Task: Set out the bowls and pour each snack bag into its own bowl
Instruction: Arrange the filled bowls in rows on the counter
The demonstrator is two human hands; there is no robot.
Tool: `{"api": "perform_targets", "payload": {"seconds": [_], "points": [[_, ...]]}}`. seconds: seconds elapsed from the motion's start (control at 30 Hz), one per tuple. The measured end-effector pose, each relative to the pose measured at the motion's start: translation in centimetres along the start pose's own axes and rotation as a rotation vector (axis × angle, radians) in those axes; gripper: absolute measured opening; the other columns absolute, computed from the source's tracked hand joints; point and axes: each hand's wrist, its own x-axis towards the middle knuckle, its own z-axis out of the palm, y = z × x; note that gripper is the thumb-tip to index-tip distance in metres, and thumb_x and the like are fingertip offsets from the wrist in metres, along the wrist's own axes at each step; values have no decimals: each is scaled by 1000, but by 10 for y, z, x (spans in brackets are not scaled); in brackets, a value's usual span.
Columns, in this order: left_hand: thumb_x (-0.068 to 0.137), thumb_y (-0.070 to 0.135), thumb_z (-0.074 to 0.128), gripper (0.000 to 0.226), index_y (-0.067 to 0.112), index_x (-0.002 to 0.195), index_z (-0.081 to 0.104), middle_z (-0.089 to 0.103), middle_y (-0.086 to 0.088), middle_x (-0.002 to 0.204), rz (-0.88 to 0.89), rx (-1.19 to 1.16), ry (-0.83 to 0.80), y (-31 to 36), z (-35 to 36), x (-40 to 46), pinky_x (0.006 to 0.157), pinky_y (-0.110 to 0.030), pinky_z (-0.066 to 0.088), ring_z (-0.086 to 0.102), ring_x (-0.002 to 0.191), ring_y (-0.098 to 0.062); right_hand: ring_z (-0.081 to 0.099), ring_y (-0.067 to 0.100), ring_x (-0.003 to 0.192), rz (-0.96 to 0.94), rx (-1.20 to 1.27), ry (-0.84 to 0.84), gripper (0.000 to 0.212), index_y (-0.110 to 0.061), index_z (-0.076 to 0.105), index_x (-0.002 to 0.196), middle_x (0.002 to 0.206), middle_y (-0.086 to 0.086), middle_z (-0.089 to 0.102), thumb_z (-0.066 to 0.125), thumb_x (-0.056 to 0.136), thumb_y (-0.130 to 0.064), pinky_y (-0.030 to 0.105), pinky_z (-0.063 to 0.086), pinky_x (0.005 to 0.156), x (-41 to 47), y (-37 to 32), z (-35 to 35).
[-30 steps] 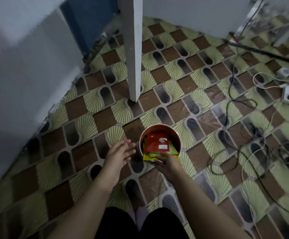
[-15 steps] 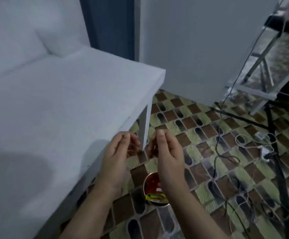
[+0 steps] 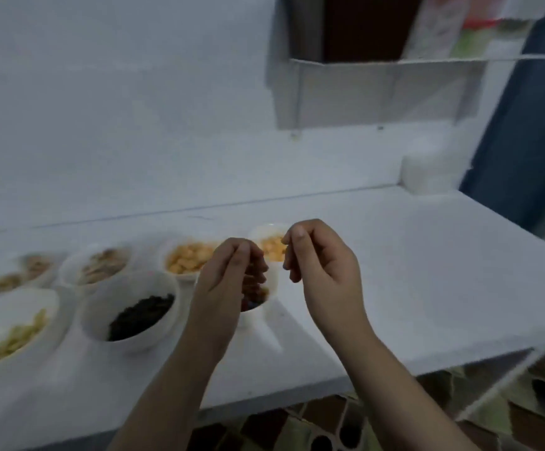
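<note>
— White tabletop (image 3: 427,288) fills most of the view; where is there room to move on it?

— From about two to four o'clock of the hands it lies bare, out to the corner at the right. Its near edge runs from lower left up toward the right, and past that edge the patterned floor (image 3: 508,418) shows in brown and green tiles at five o'clock.

— And the bowls?

— They crowd the left half. A white bowl of dark crumbs (image 3: 131,312) sits at nine o'clock of the left hand (image 3: 229,284), a bowl of pale yellow pieces (image 3: 14,327) further left at the frame's edge, and at ten to eleven o'clock two bowls of brownish snacks (image 3: 102,265) and a bowl of orange puffs (image 3: 186,257). Another orange-filled bowl (image 3: 269,244) stands at twelve, between the two hands, and one more bowl (image 3: 258,297) is partly hidden behind the left hand. They look close together, but the blur hides whether they touch.

— How are the hands?

— Both hover above the tabletop, fingers curled, fingertips bunched toward the thumb, holding nothing I can see. The right hand (image 3: 323,265) hangs just beside the left, apart from it.

— The room behind?

— A white wall, a wire shelf (image 3: 378,89) at one o'clock, a white container (image 3: 427,170) on the tabletop's far right corner, a blue surface (image 3: 531,125) beyond it.
</note>
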Motion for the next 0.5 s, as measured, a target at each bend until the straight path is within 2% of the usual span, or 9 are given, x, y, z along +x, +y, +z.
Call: {"api": "perform_targets", "payload": {"seconds": [0.1, 0.2, 0.37, 0.5], "points": [[104, 15, 40, 30, 11, 82, 60, 62, 5, 72, 22, 28, 192, 7, -75, 2, 64, -20, 48, 58, 69, -10, 52, 12, 58, -11, 53, -141, 23, -16, 60, 84, 64, -3, 57, 47, 102, -20, 30, 45, 54, 10, 2, 75], [103, 14, 40, 29, 10, 84, 61, 64, 6, 73, 26, 63, 327, 5, -147, 6, 71, -28, 50, 59, 71, -9, 52, 11, 55, -22, 80, -233, 21, -20, 58, 84, 64, -4, 58, 46, 101, -20, 26, 43, 55, 15, 3, 149], [103, 13, 41, 29, 11, 82, 61, 64, 5, 73, -1, 158, 371, 2, -244, 29, 68, -27, 48, 58, 69, -9, 52, 10, 53, 7, 81, -301, 18, -16, 59, 89, 68, 3, 62, 47, 102, -18, 22, 44, 53, 26, 9, 248], [102, 12, 42, 23, 14, 88, 61, 64, 0, 83, -43, 301, 351, -7, -313, 54, 72, -29, 47, 58, 75, -12, 52, 10, 52, 33, 35, -326, 18, -19, 59, 87, 68, 0, 64, 49, 101, -20, 24, 44, 53, 42, 23, 316]]}}
